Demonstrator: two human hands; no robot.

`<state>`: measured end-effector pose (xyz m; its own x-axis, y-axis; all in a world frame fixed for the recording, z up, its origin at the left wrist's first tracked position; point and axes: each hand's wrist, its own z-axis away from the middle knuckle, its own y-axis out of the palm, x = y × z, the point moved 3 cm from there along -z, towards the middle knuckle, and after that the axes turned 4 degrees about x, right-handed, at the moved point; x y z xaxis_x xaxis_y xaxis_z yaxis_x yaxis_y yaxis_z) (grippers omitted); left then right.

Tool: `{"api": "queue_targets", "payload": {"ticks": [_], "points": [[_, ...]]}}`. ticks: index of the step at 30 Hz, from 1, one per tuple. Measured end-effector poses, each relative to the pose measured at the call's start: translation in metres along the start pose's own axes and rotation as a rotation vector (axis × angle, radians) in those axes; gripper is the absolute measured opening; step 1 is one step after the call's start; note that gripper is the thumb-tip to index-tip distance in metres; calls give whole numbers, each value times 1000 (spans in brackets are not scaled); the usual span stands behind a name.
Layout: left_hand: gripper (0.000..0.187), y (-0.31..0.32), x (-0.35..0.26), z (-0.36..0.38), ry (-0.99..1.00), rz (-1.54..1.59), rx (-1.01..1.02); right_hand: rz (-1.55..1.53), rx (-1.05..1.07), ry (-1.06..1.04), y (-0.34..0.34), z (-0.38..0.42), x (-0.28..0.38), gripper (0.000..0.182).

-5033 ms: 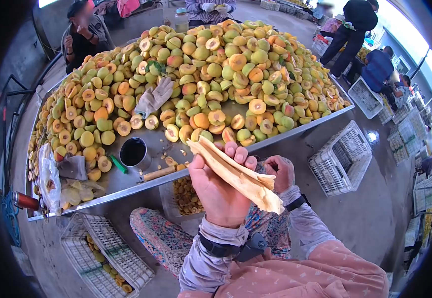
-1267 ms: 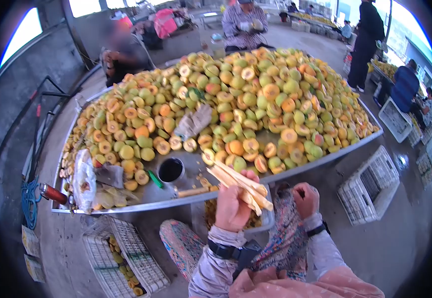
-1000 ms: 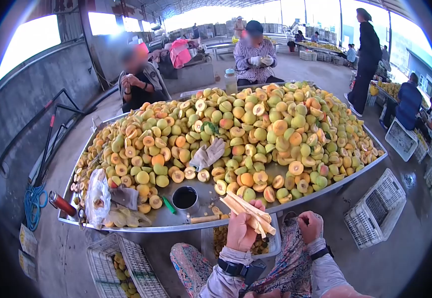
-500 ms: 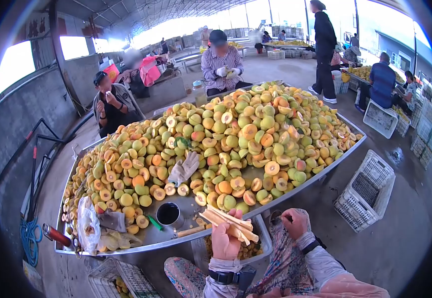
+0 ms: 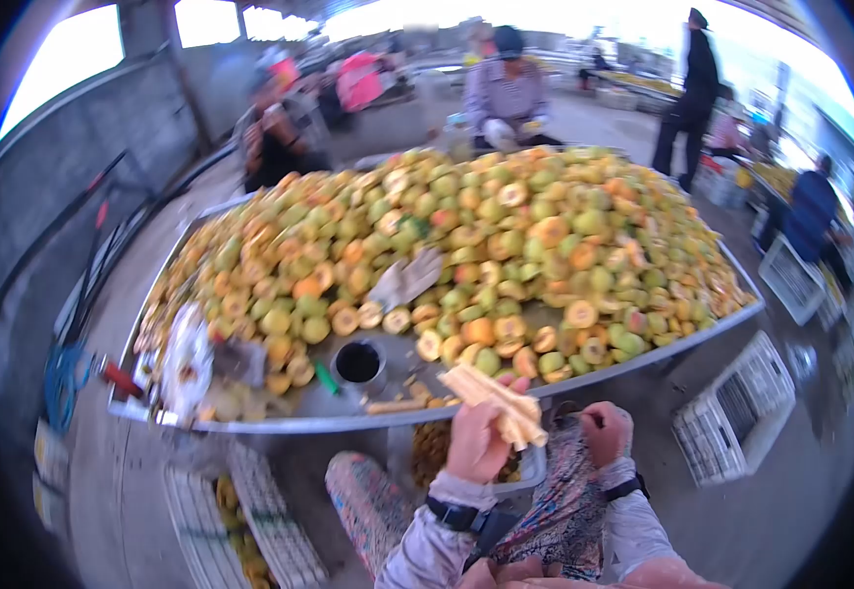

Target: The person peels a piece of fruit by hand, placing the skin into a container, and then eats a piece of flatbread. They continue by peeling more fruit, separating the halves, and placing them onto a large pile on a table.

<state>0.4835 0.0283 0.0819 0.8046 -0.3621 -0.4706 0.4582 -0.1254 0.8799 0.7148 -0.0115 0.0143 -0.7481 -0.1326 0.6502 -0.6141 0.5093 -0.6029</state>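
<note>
My left hand (image 5: pixel 479 444) is closed round several long, pale-yellow strips (image 5: pixel 494 401) that look like bread, above the near edge of the metal table (image 5: pixel 280 426). Over my knee, my right hand (image 5: pixel 606 432) is curled shut; whatever its fingers may hold cannot be made out. A large heap of halved and whole peach-like fruit (image 5: pixel 506 236) covers much of the table. A grey work glove (image 5: pixel 405 281) lies on the near side of the heap. Closer to me stand a metal cup of dark liquid (image 5: pixel 359 363) and a green-handled tool (image 5: pixel 326 379).
Below the table edge is a crate with brownish pieces (image 5: pixel 433 452). White plastic crates (image 5: pixel 736 407) stand on the floor at right, others at lower left (image 5: pixel 201 520). A plastic bag (image 5: pixel 187 363) and a red flask (image 5: pixel 118 377) are at the left corner. People sit across the table.
The view has swung left and down, so the table and fruit appear shifted right and higher, with blur. My left hand still grips the strips; my right hand stays curled.
</note>
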Motion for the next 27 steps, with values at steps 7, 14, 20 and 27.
{"api": "queue_targets", "payload": {"ticks": [7,14,20,27], "points": [[38,2,-10,3,77,133,-35,-26,97,13,5,1,-12,6],[60,-1,-20,9,124,107,-88,-9,118,33,4,-1,-4,6],[58,-6,-25,9,164,86,-86,-6,100,18,7,-1,-5,4],[62,12,-46,13,194,20,-34,-11,64,51,6,-1,-9,8]]}}
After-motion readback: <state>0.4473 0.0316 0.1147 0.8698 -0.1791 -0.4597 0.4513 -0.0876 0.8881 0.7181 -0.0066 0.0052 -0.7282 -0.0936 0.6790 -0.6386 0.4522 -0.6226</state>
